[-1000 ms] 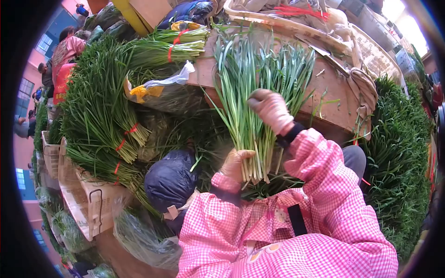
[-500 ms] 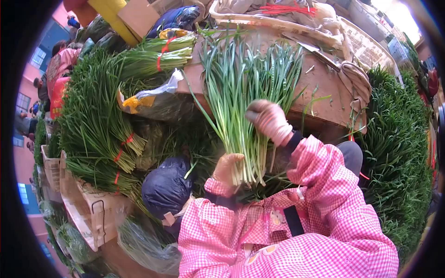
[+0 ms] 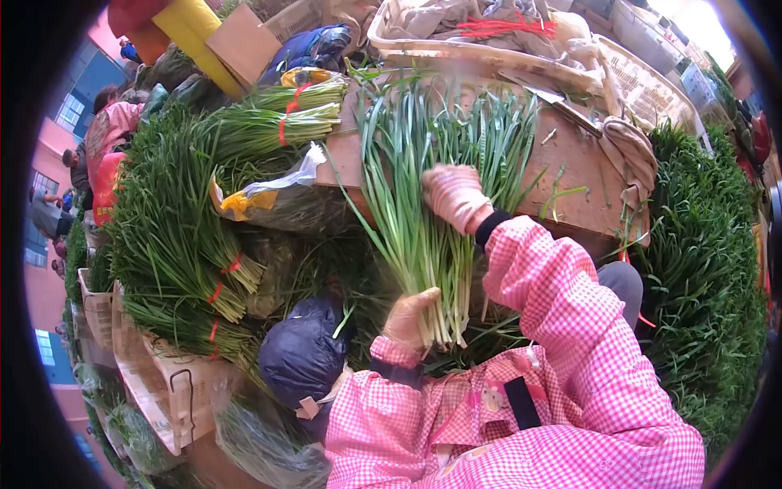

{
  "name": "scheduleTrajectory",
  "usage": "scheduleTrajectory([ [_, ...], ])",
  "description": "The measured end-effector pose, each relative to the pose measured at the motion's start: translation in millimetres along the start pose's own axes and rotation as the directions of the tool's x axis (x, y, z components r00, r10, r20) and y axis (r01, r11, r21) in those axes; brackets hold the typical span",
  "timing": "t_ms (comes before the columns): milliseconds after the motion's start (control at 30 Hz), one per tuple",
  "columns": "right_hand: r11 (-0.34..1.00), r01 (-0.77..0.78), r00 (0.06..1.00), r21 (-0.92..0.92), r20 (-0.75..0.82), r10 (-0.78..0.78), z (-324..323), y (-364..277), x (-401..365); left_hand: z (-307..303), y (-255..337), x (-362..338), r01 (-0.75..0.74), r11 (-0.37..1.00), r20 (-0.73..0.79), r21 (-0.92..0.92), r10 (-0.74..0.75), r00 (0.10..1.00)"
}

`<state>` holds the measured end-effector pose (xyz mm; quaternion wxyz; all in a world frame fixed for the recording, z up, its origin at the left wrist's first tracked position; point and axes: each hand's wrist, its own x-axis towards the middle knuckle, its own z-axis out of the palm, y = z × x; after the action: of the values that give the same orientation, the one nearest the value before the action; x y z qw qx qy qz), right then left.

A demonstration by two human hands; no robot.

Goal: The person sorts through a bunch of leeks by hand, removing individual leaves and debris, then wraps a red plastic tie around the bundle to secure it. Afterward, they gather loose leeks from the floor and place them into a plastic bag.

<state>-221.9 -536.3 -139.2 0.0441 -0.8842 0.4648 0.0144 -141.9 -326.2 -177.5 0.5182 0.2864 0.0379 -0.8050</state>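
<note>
A loose bunch of garlic chives (image 3: 440,269) lies fanned out before me, white stalk ends toward my body and green leaves across a brown board (image 3: 595,171). My left hand (image 3: 410,318), in a pale glove, is closed around the stalks near their lower ends, thumb over the top. Halfway up the bunch, my gloved right hand (image 3: 456,194) is curled into a fist against the leaves. Its fingertips are turned away, so what they pinch, if anything, is hidden.
Red-tied chive bundles (image 3: 309,106) are stacked at left beside a plastic bag (image 3: 277,196). A knife (image 3: 562,106) rests on the board near a cream crate (image 3: 489,55) holding red ties (image 3: 505,27). More chives (image 3: 700,244) stand at right. A dark padded sleeve (image 3: 301,350) is close by my left arm.
My right hand has moved up and left along the leaves, its fingers curled. My left hand keeps its hold on the stalks, sitting slightly lower in view.
</note>
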Motion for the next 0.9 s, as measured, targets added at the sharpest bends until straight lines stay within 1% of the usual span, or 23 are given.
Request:
scheduleTrajectory([
  [33, 0.992, -0.021, 0.979, 0.122, -0.2, 0.045, 3.8, 10.5, 2.1, -4.7, -0.2, 1.9, 0.013, 0.995, 0.033, -0.102, -0.01, 0.999],
  [67, 0.911, -0.042, 0.903, 0.41, -0.374, 0.21, 8.8, 20.3, 1.9, -12.8, 0.5, 4.8, 0.026, 0.979, 0.065, -0.202, -0.013, 0.998],
  [100, 0.797, -0.086, 0.914, 0.598, -0.271, 0.302, -1.4, 26.4, 0.3, -14.6, 2.2, 5.7, 0.039, 0.953, 0.096, -0.301, -0.01, 0.995],
  [133, 0.645, -0.134, 0.919, 0.753, -0.149, 0.365, -11.1, 31.3, -1.2, -14.8, 2.4, 5.8, 0.0, 0.966, 0.053, -0.258, 0.014, 0.998],
  [167, 0.59, 0.0, 0.928, 0.807, -0.219, 0.3, -21.9, 26.5, -14.0, -9.8, 2.8, 4.6, -0.036, 0.976, 0.01, -0.215, 0.039, 0.999],
  [200, 0.483, 0.16, 0.936, 0.861, -0.287, 0.202, -17.5, 17.3, -20.8, -6.5, 2.1, 5.2, -0.073, 0.983, -0.032, -0.171, 0.068, 0.997],
  [233, 0.476, 0.201, 0.959, 0.856, -0.27, 0.081, -14.4, 12.7, -30.4, -9.1, -0.9, 8.8, -0.105, 0.987, -0.047, -0.124, 0.1, 0.994],
  [267, 0.462, 0.24, 0.967, 0.853, -0.252, -0.038, -23.9, 5.7, -39.4, -10.7, -1.7, 10.2, -0.091, 0.985, -0.035, -0.146, 0.086, 0.996],
  [300, 0.506, 0.218, 0.976, 0.834, -0.196, -0.096, -28.6, 1.8, -41.8, -11.9, -2.0, 10.7, -0.075, 0.983, -0.023, -0.165, 0.072, 0.997],
  [400, 0.778, 0.21, 0.968, 0.592, -0.237, -0.08, -17.8, -4.7, -29.6, -0.3, -1.3, 7.7, -0.074, 0.98, 0.001, -0.187, 0.076, 0.997],
  [433, 0.833, 0.2, 0.974, 0.516, -0.198, -0.111, -13.2, -4.2, -24.5, 1.3, -1.0, 7.5, -0.08, 0.977, 0.001, -0.195, 0.082, 0.997],
  [467, 0.868, 0.214, 0.97, 0.448, -0.205, -0.133, -11.7, -6.8, -22.7, 4.4, 0.4, 5.8, -0.087, 0.974, 0.0, -0.208, 0.089, 0.996],
  [500, 0.899, 0.225, 0.966, 0.377, -0.206, -0.155, -8.8, -10.0, -21.9, 8.4, 1.6, 2.7, -0.053, 0.968, 0.035, -0.244, 0.063, 0.997],
  [533, 0.924, 0.233, 0.963, 0.302, -0.203, -0.177, -6.1, -12.4, -20.8, 11.6, 2.5, 1.0, -0.045, 0.969, 0.032, -0.242, 0.054, 0.998],
  [567, 0.951, 0.225, 0.974, 0.213, -0.036, -0.222, -12.1, -16.0, -18.6, 14.0, 2.8, 0.3, -0.035, 0.97, 0.03, -0.242, 0.044, 0.999],
  [600, 0.955, 0.242, 0.966, 0.173, 0.052, -0.254, -15.1, -19.4, -16.2, 14.6, 2.2, 0.6, -0.025, 0.97, 0.029, -0.241, 0.032, 0.999],
  [633, 0.952, 0.291, 0.954, 0.101, -0.101, -0.281, -3.8, -20.1, -11.5, 11.5, 0.5, 2.2, -0.068, 0.995, -0.023, -0.073, 0.066, 0.998],
  [667, 0.945, 0.327, 0.917, 0.02, -0.25, -0.312, 12.4, -21.0, -4.9, 6.3, -1.6, 4.3, -0.103, 0.99, -0.066, 0.1, 0.11, 0.992],
  [700, 0.969, 0.221, 0.952, -0.109, -0.193, -0.239, 21.3, -27.0, 2.2, 4.5, -2.5, 5.0, -0.129, 0.954, -0.102, 0.271, 0.162, 0.982],
  [733, 0.963, 0.118, 0.977, -0.241, -0.148, -0.157, 28.7, -32.3, 9.0, 4.7, -1.9, 4.2, -0.135, 0.962, -0.106, 0.236, 0.164, 0.981],
  [767, 0.975, 0.093, 0.986, -0.201, -0.116, -0.118, 12.7, -35.8, 3.6, 6.3, -1.7, 2.9, -0.142, 0.969, -0.113, 0.2, 0.167, 0.979],
  [800, 0.98, 0.123, 0.987, -0.159, -0.086, -0.138, 10.7, -35.2, 3.4, 7.0, -1.6, 1.9, -0.149, 0.975, -0.12, 0.164, 0.17, 0.978],
  [900, 0.982, 0.18, 0.983, -0.056, -0.019, -0.181, 15.1, -31.6, 3.7, 7.5, -1.3, 0.1, -0.125, 0.969, -0.154, 0.213, 0.16, 0.975],
])
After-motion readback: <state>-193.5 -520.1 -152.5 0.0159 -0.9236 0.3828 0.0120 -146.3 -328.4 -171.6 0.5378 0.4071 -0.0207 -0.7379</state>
